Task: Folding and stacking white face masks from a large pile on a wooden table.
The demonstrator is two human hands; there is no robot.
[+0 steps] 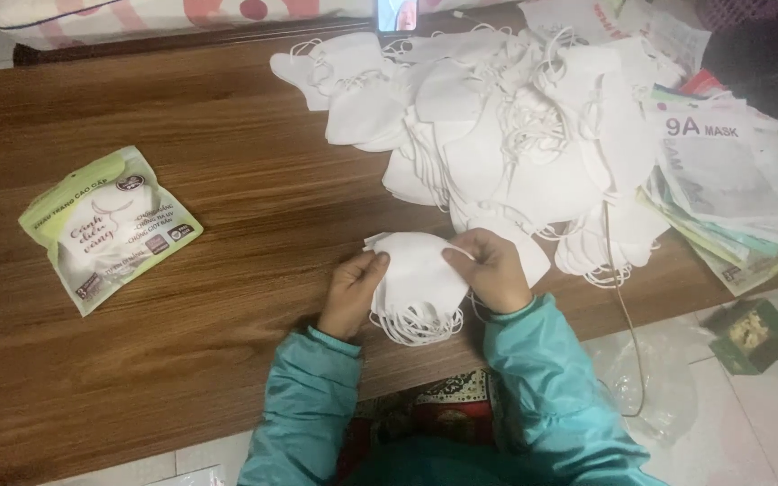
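Both of my hands hold a small stack of white face masks at the near edge of a wooden table. My left hand grips the stack's left side. My right hand pinches its right upper edge. The ear loops hang down in a bunch below the stack. Teal sleeves cover both arms.
A big heap of loose white masks covers the table's far right. Flat mask packets are stacked at the right edge. One filled green-and-white pouch lies at the left. A small green box and clear plastic lie on the floor.
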